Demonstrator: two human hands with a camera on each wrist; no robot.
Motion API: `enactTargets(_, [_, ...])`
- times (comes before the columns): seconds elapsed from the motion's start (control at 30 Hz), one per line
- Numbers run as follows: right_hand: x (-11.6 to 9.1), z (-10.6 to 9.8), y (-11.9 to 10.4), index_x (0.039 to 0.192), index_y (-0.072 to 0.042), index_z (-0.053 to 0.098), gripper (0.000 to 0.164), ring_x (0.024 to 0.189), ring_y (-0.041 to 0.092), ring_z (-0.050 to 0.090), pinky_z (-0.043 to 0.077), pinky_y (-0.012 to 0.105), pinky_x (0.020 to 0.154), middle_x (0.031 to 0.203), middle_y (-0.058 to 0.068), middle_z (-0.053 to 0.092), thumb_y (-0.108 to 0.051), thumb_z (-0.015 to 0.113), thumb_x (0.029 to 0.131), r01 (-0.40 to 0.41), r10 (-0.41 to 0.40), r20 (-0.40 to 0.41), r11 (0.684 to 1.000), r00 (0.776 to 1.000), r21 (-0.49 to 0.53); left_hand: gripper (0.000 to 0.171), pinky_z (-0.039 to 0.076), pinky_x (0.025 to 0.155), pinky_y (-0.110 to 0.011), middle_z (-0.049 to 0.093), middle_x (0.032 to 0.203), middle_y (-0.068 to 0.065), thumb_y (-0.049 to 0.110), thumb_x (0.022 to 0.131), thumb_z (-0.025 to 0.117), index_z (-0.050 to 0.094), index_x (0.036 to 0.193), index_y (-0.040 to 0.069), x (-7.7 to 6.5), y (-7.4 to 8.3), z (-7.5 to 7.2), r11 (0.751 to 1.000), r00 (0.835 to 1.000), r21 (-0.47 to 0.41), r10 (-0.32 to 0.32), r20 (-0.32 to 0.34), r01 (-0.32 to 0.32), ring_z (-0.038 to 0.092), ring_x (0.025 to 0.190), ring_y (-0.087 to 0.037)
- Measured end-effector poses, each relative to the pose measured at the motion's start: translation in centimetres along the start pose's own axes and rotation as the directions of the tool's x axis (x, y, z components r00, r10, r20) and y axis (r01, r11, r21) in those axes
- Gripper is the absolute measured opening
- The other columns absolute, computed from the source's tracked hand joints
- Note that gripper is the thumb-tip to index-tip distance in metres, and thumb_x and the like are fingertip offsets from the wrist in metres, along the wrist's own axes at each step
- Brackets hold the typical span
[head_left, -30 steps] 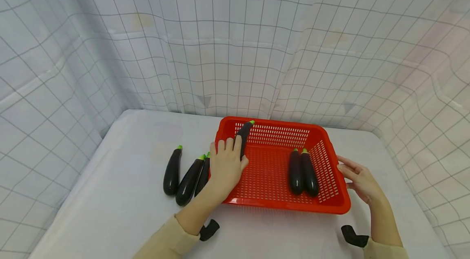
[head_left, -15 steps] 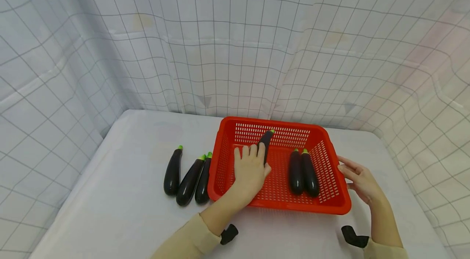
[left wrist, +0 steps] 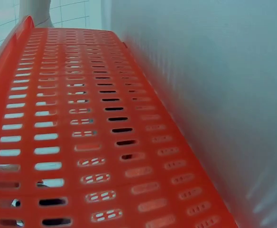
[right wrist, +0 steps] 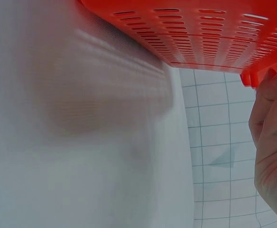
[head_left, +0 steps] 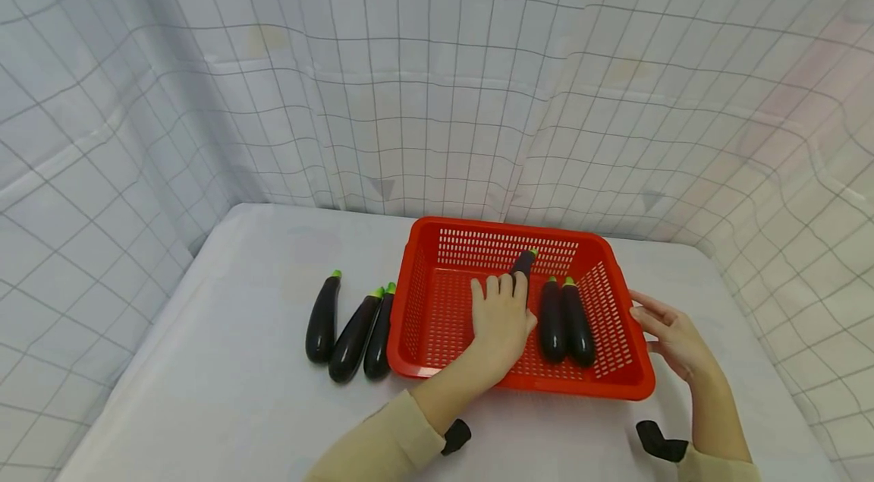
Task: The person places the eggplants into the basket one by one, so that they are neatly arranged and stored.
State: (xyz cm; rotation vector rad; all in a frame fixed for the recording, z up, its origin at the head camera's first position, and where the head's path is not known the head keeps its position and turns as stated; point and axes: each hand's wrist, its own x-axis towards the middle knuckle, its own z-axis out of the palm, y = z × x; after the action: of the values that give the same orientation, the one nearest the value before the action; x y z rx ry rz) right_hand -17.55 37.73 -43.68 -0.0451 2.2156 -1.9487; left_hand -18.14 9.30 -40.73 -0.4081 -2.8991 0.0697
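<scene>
Over the inside of a red plastic basket [head_left: 451, 383], my left hand [head_left: 501, 326] holds a dark eggplant [head_left: 524, 263] from above. Its green-tipped upper end sticks out past the fingers, and the hand hides the rest. Just to the right, two more eggplants [head_left: 551, 321] lie side by side on the basket floor. My right hand [head_left: 672, 338] grips the basket's right rim, and its curled fingers [right wrist: 271, 107] show at the rim in the right wrist view. The left wrist view shows only the slotted basket wall [left wrist: 81, 118]; the left hand is out of sight there.
Left of the basket, three eggplants [head_left: 351, 336] lie on the white table [head_left: 205, 360], the nearest right beside the basket wall. White netted curtains [head_left: 437, 87] close off the back and sides. Black straps [head_left: 661, 442] show by both wrists.
My left hand has carried the eggplant from the basket's left rim rightward, to beside the two eggplants inside. The right hand has stayed at the right rim.
</scene>
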Motion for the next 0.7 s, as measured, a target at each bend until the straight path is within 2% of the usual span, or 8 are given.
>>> enactTargets(0.27, [0.1, 0.0, 0.1, 0.135, -0.013, 0.043, 0.040, 0.081, 0.009, 0.062, 0.053, 0.031, 0.065, 0.096, -0.009, 0.064, -0.015, 0.045, 0.095, 0.018, -0.019, 0.023, 0.999, 1.000, 0.038, 0.064, 0.028, 0.101, -0.043, 0.049, 0.117, -0.002, 0.054, 0.081, 0.055, 0.037, 0.132, 0.019, 0.9, 1.5, 0.5, 0.999, 0.997, 0.034, -0.011, 0.077, 0.009, 0.041, 0.109, -0.023])
enactTargets(0.53, [0.1, -0.1, 0.0, 0.135, -0.012, 0.042, 0.040, 0.080, 0.009, 0.062, 0.053, 0.031, 0.064, 0.096, -0.008, 0.064, -0.015, 0.045, 0.095, 0.017, -0.018, 0.022, 0.999, 1.000, 0.039, 0.067, 0.026, 0.102, -0.042, 0.048, 0.119, -0.001, 0.059, 0.080, 0.053, 0.036, 0.132, 0.020, 1.8, 3.0, 1.3, 0.990, 0.990, 0.141, -0.003, 0.144, -0.017, 0.041, 0.111, -0.022])
enactTargets(0.7, [0.0, -0.1, 0.0, 0.134, -0.013, 0.043, 0.039, 0.080, 0.009, 0.061, 0.053, 0.030, 0.064, 0.096, -0.008, 0.064, -0.014, 0.045, 0.095, 0.016, -0.017, 0.025, 0.999, 1.000, 0.042, 0.070, 0.026, 0.103, -0.043, 0.050, 0.120, 0.000, 0.059, 0.077, 0.055, 0.037, 0.132, 0.020, 2.0, 3.6, 1.8, 0.985, 0.983, 0.168, -0.004, 0.186, -0.028, 0.043, 0.112, -0.021])
